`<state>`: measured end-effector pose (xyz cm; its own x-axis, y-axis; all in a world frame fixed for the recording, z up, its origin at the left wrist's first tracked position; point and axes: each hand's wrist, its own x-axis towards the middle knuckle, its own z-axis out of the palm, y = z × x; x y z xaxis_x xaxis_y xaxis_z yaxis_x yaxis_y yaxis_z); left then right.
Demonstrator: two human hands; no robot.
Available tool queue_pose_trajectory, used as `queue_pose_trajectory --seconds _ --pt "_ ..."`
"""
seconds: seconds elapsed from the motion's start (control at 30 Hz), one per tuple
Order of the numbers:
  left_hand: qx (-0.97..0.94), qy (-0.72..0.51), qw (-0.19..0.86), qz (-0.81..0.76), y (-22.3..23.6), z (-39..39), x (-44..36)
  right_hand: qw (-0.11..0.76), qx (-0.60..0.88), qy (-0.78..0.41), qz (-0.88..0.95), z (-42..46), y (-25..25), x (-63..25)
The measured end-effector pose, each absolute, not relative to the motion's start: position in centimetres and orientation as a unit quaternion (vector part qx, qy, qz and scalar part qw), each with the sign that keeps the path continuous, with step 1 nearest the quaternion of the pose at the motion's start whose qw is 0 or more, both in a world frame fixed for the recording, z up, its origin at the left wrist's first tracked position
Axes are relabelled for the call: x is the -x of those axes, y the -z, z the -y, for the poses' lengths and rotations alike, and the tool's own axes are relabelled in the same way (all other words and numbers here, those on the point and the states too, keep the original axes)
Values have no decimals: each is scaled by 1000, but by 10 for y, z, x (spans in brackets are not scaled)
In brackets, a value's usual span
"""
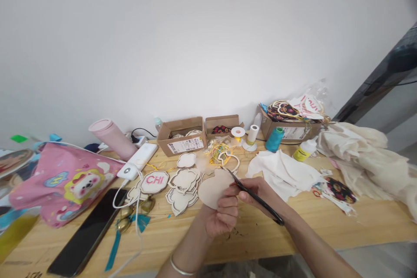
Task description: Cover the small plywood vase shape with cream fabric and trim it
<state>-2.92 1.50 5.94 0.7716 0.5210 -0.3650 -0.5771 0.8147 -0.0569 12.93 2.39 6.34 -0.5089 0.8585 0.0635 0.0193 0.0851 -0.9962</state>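
Note:
My left hand is closed on the lower right edge of a rounded beige piece, held above the table. Whether it is fabric or board I cannot tell. In my right hand is a pair of black thread snips, its fingers closed around them. Their tips point up and left, at the upper right edge of the beige piece. To the left lie a stack of cut-out wooden shapes and a plaque with pink "CHI" letters. Just behind are a pale outline frame and tangled yellow thread.
Cardboard boxes stand along the wall, with a teal thread cone and a glue bottle. White cloth lies right. A phone, power bank, cable, pink bag and tumbler crowd the left.

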Motion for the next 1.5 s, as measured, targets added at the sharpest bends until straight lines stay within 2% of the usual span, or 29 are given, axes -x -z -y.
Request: queue_pose_trajectory --seconds 0.23,0.47,0.6,0.93,1.1,1.3,1.5 --pt "76 -282 938 -190 -59 -16 26 345 325 -582 661 -30 -65 -141" --pt "98 -254 956 -106 -59 -14 26 332 303 -584 676 -33 -66 -146" --pt "73 -264 955 -109 -56 -11 26 336 314 -570 680 -37 -63 -146" --pt "102 -285 947 -105 -62 -8 28 338 231 -609 679 -42 -55 -145" --pt "71 -318 937 -126 -65 -10 30 349 275 -568 693 -39 -51 -147" --pt "25 -349 919 -180 -64 -14 35 338 354 -460 741 -36 -51 -152" --pt "-13 -342 921 -184 -56 -18 37 343 349 -421 764 -34 -54 -152"
